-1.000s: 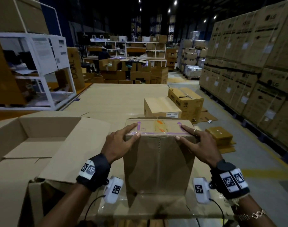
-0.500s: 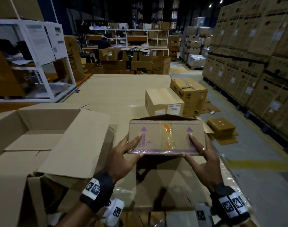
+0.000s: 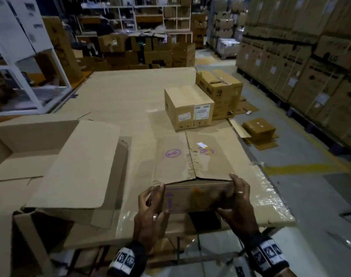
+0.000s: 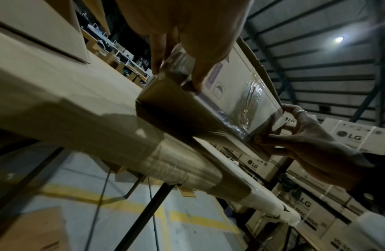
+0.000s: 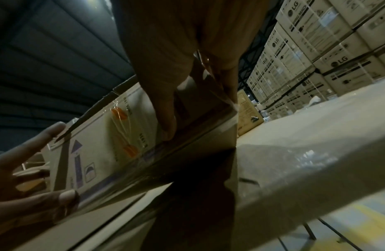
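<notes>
Cardboard box (image 3: 192, 170): inside and underside hidden; purple print on the near face blurred.
Left grip (image 3: 150, 212): palm hidden against the box's left end.
Right grip (image 3: 239, 202): palm hidden against the right end.
Open carton (image 3: 50, 156): cut off by the left edge.
Sealed box (image 3: 188, 108): label text too small to read.
White rack (image 3: 21, 62): blurred, contents indistinct.

Dim warehouse: stacked cartons (image 3: 302, 56) right, white shelving (image 3: 21, 62) left, grey floor (image 3: 310, 196) with yellow line (image 3: 302, 169).
</notes>
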